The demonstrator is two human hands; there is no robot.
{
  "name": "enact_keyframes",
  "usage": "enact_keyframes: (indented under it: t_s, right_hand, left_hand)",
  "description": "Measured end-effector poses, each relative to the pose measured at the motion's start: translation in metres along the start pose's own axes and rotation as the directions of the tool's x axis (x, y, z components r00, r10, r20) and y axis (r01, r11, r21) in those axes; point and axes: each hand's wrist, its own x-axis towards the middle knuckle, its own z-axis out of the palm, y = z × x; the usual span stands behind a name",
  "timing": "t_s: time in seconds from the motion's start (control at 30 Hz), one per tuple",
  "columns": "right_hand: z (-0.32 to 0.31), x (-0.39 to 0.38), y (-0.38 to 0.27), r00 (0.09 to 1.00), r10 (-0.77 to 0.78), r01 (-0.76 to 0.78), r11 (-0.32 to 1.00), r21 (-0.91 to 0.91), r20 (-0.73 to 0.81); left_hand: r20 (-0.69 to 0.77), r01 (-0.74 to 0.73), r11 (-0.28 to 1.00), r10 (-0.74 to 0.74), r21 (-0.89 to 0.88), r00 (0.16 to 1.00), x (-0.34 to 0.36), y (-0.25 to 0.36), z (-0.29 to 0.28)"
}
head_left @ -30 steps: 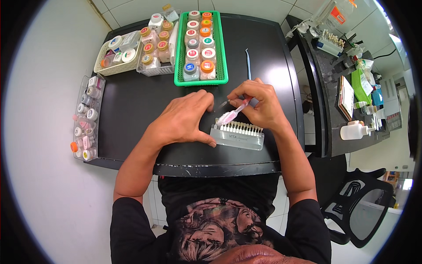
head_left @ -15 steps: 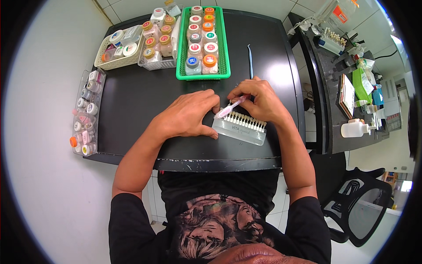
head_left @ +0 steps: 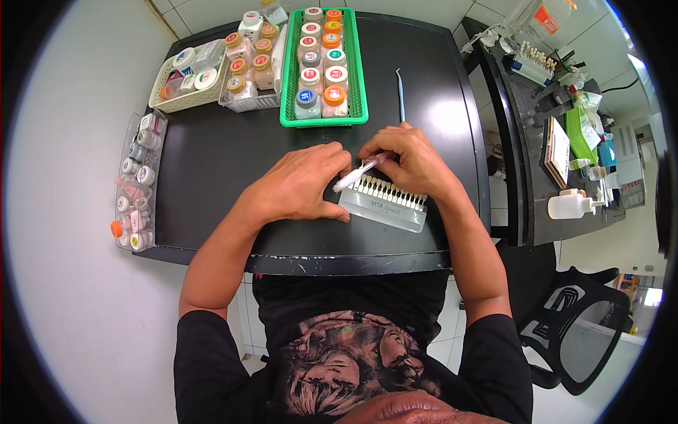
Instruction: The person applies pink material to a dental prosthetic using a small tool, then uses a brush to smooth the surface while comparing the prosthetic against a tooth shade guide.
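Observation:
A tooth shade guide [head_left: 385, 214], a clear-grey holder with a row of small tooth-shaped tabs, lies slightly tilted near the table's front. My left hand [head_left: 296, 185] grips its left end, thumb at the near corner and fingers curled on the far side. In my right hand [head_left: 415, 161] is a toothbrush [head_left: 354, 175] with a pinkish translucent handle, closed between thumb and fingers. Its white bristled head sits over the leftmost tabs, next to my left hand; whether it touches them I cannot tell. Part of the handle is hidden by my fingers.
Beyond my hands stands a green basket [head_left: 284, 106] of capped jars. A clear basket [head_left: 251, 105] and a cream basket [head_left: 185, 106] hold more containers. An acrylic rack [head_left: 131, 180] lines the left edge. A blue hooked tool [head_left: 402, 99] lies beyond my right hand; a side bench [head_left: 522, 162] is at right.
My right hand has shifted a little to the left, carrying the toothbrush head toward the left end of the shade guide. My left hand keeps its grip.

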Motion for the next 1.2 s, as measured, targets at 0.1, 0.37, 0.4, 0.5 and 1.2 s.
enact_keyframes:
  t_s: [0.1,0.37,0.4,0.5,1.2]
  right_hand:
    - [0.002,-0.001,0.002,1.0,-0.01,0.01,1.0,-0.008,0.014]
    - [0.005,-0.001,-0.001,0.999,-0.009,0.01,1.0,-0.024,0.053]
    - [0.006,-0.001,-0.001,0.998,-0.029,0.028,1.0,0.01,0.058]
    - [0.003,-0.002,-0.006,0.997,-0.006,0.006,1.0,0.001,0.073]
    - [0.003,-0.005,-0.019,0.993,0.084,-0.072,0.988,-0.14,0.08]
  left_hand:
    - [0.0,-0.007,1.0,0.007,-0.007,1.0,0.0,0.0,0.0]
    - [-0.017,-0.042,0.999,0.042,0.0,0.999,-0.001,0.0,0.0]
    - [-0.017,-0.042,0.999,0.042,0.0,0.999,-0.001,0.0,0.0]
    - [-0.011,-0.04,0.999,0.04,-0.033,0.999,-0.001,-0.001,0.0]
    - [-0.022,-0.097,0.995,0.096,-0.03,0.995,-0.002,-0.007,0.003]
